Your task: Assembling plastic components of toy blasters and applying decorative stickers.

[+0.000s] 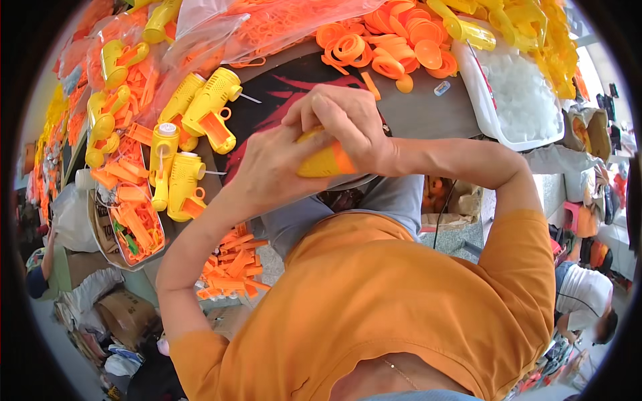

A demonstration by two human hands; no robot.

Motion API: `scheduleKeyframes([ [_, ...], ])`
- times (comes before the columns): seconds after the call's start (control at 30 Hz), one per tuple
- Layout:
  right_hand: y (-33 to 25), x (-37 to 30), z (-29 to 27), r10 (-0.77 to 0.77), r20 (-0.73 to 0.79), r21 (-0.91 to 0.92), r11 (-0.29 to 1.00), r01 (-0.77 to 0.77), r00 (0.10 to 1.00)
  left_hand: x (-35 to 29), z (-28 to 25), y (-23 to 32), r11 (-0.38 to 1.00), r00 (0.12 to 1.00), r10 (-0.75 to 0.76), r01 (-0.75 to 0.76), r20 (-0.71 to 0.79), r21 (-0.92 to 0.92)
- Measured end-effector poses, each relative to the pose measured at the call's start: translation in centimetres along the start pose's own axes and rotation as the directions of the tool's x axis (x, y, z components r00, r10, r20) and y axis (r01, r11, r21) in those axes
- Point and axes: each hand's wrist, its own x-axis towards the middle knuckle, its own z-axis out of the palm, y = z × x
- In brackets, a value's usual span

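Note:
Both hands meet over the table's near edge around a yellow plastic toy body with an orange rim (317, 162). My left hand (267, 160) is wrapped round it from the left. From the right and above, my right hand (348, 123) closes over its end with bent fingers, hiding much of the toy. To the left lie several yellow toy gun bodies (212, 100) with orange parts and thin pale wires. Beyond the hands, orange plastic rings and caps (401, 40) are heaped on the table.
A white tub (515, 93) of translucent pieces stands at the right. A container of orange parts (137, 227) stands at the left. Clear plastic bags (200, 40) cover the far left. More orange parts (234, 264) lie below the table edge. Another person (585, 294) is at the far right.

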Motion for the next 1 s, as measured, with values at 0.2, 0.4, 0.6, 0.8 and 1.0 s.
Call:
scheduleKeyframes([
  [0.2,2.3,1.7,-3.8,-0.018,-0.098,-0.478,0.878,-0.031,0.995,-0.8,0.9,-1.0,0.793,0.907,-0.185,-0.09,-0.379,-0.602],
  [0.4,6.2,-3.1,-11.9,-0.011,0.424,-0.894,0.153,0.421,0.906,-6.9,2.7,-3.6,0.056,0.821,-0.56,-0.1,-0.115,-0.993],
  [0.6,6.2,-3.2,-13.5,0.063,0.553,-0.831,0.115,0.544,0.831,-6.0,4.7,-1.7,-0.552,0.917,-0.355,-0.361,-0.179,-0.752],
  [0.8,4.4,-3.9,-11.3,-0.067,-0.032,-0.842,0.539,0.009,0.997,-1.7,3.6,0.0,-0.252,0.786,-0.592,-0.391,-0.179,-0.885],
  [1.0,-1.7,-3.3,0.9,-0.268,-0.343,-0.715,0.696,-0.065,0.9,3.5,5.6,0.4,0.255,0.546,-0.674,-0.461,-0.498,-0.85],
])
